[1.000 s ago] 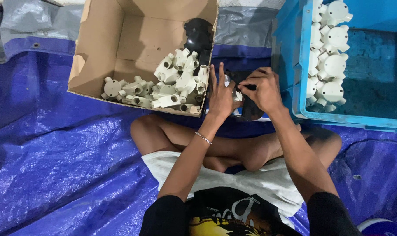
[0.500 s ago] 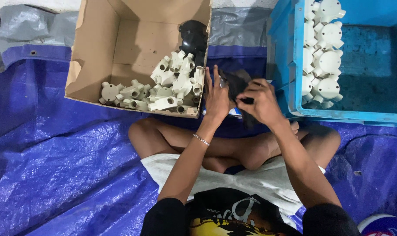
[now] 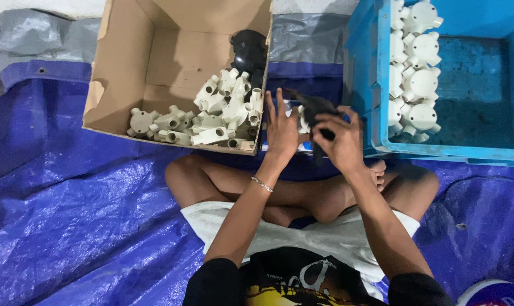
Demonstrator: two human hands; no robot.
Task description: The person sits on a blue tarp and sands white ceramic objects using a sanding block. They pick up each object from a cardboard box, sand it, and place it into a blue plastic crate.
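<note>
blue plastic sheet [image 3: 70, 226] covers the floor where a person sits with legs crossed. right hand [image 3: 342, 141] has its fingers curled shut around a small black part [image 3: 316, 107], held up in front of the body between the two boxes. left hand [image 3: 282, 127] is spread wide open, fingers straight, palm just beside a little white piece [image 3: 303, 122] next to the black part; it grips nothing that i can see. the black part looks like hard plastic, so it is likely light and stiff, not soft, and a bit smooth; holding it by its round body seems safest. to the left sits a cardboard box [image 3: 121, 62] with a pile of cream pipe pieces [image 3: 223, 107] and some black ones. to the right is a blue crate [image 3: 376, 85] with round white pieces [image 3: 418, 68] stacked inside.
</note>
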